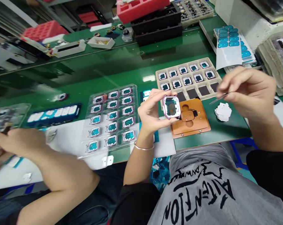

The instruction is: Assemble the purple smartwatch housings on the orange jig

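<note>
The left hand point(149, 111) is half curled, its thumb below and fingers above pinching a rounded-square frame point(172, 107) by its edges. The right hand point(251, 89) has thumb and fingertips pressed together on a thin metal tool point(218, 98), whose tip points toward the left hand, well apart from the frame. Between the hands, an orange fixture point(203, 120) lies on the green bench point(132, 73), partly covered by the held frame. Just below the tool sits a pile of white pieces point(223, 112). Beyond the hands is a beige tray point(192, 93) of similar frames, two near corners hidden behind the hands. Left of the left hand lies a clear tray point(120, 107) of more frames; farther left is a co-worker's hand point(26, 142).
</note>
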`<state>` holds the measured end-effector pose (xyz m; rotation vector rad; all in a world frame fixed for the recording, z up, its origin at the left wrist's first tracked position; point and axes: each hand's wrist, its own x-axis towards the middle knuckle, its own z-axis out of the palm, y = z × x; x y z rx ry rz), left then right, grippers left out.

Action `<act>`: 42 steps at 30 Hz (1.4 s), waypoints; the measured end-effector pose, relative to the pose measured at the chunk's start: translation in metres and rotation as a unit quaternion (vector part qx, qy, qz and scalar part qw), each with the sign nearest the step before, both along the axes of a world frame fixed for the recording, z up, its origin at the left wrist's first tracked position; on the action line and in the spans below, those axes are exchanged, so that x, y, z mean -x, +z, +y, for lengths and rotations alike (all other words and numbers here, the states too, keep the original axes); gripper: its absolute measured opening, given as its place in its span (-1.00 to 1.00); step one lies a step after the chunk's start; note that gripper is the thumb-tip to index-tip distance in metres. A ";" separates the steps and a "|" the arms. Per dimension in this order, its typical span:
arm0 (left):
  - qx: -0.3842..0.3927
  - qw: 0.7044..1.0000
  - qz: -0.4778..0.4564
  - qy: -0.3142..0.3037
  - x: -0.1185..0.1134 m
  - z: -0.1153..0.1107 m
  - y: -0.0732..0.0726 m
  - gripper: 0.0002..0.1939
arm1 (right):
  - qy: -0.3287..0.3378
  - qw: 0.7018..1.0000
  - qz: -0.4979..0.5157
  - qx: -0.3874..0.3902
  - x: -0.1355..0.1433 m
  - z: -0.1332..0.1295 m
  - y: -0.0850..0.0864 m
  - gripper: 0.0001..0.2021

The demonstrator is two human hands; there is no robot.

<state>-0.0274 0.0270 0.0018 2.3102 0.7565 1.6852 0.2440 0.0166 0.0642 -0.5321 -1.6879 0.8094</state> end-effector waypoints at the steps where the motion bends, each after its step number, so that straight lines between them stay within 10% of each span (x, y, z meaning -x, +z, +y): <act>1: 0.015 1.000 0.005 0.009 0.001 0.001 -0.002 -0.29 | -0.010 1.000 -0.009 0.015 -0.013 0.005 -0.002 -0.87; 8: 0.112 0.993 -0.014 0.030 -0.002 -0.002 -0.010 -0.16 | 0.049 0.949 -0.281 0.133 -0.097 0.054 -0.075 -0.87; 12: 0.189 0.967 -0.162 -0.053 -0.009 -0.005 0.000 -0.29 | -0.107 0.910 -0.379 0.132 -0.102 0.042 -0.097 -0.60; 16: 0.236 0.916 -0.289 -0.147 -0.013 -0.008 0.010 -0.48 | -0.175 0.880 -0.402 0.182 -0.087 0.022 -0.086 -0.29; 22: 0.267 0.904 -0.303 -0.141 -0.012 -0.008 0.012 -0.39 | -0.137 0.871 -0.428 0.198 -0.074 0.019 -0.053 -0.36; 28: 0.222 0.933 -0.247 -0.140 -0.004 -0.006 0.004 -0.27 | 0.048 0.931 -0.319 0.168 -0.028 0.004 -0.012 -0.73; 33: 0.174 0.961 -0.169 -0.132 0.000 -0.004 -0.003 -0.22 | 0.233 0.908 -0.162 0.308 0.035 -0.002 -0.001 -0.73; 42: 0.147 0.973 -0.111 -0.139 0.003 -0.001 0.006 -0.34 | 0.284 0.878 0.021 0.384 0.084 0.014 -0.004 -0.69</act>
